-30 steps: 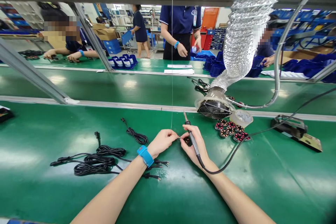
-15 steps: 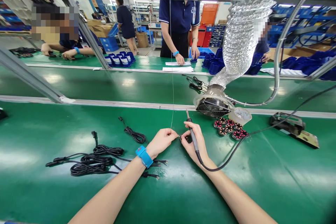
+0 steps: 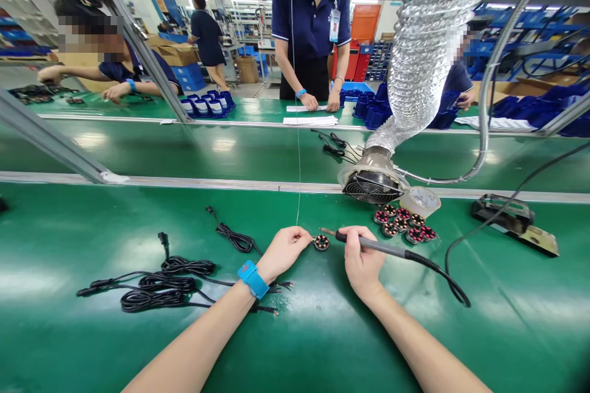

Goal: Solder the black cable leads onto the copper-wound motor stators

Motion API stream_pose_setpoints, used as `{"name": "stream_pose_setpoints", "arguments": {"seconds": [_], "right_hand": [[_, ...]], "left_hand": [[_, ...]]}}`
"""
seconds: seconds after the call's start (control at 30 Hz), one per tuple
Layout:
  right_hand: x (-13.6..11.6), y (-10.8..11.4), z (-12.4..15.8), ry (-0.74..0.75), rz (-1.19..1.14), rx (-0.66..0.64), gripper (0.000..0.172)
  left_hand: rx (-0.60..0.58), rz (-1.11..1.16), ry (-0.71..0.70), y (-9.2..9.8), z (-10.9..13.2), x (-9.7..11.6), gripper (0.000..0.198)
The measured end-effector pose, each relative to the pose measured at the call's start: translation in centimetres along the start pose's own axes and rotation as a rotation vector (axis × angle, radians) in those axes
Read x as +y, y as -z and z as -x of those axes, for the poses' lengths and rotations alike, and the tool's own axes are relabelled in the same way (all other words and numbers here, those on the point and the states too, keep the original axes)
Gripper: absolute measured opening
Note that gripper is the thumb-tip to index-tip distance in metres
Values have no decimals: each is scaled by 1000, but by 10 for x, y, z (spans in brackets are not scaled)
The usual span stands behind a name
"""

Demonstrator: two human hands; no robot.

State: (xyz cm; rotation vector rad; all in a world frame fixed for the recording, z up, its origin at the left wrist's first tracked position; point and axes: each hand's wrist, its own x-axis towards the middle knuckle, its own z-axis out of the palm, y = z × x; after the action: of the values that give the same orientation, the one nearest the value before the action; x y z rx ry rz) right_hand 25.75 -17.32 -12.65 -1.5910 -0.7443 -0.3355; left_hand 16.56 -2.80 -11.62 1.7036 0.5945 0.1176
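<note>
The coil [image 3: 321,242] lies on the desk [image 3: 322,344] just right of the left hand [image 3: 286,252], whose fingertips are pinched together; the right hand [image 3: 363,263], farther off, clamps the iron [image 3: 391,249].

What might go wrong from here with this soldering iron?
If the soldering iron is hot, a small slip could burn the left hand, pinched close to its tip. That tip is also right by the small coil ring, so it might mark it. And the cord loops beyond the right hand; a snag could jerk the tool.
</note>
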Motion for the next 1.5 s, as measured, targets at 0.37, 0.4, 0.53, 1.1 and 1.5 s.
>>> {"name": "stream_pose_setpoints", "arguments": {"seconds": [0.37, 0.4, 0.53, 1.1, 1.5], "right_hand": [[-1, 1, 4, 110, 14, -86, 29], [-1, 0, 4, 109, 10, -90, 28], [-1, -1, 3, 118, -6, -100, 26], [0, 0, 4, 64, -2, -30, 31], [1, 0, 4, 73, -3, -26, 28]], "left_hand": [[20, 8, 5, -1, 1, 1, 30], [20, 10, 5, -1, 1, 2, 30], [18, 14, 9, 0, 1, 3, 32], [15, 4, -4, 0, 0, 0, 30], [10, -5, 4, -1, -1, 0, 32]]}}
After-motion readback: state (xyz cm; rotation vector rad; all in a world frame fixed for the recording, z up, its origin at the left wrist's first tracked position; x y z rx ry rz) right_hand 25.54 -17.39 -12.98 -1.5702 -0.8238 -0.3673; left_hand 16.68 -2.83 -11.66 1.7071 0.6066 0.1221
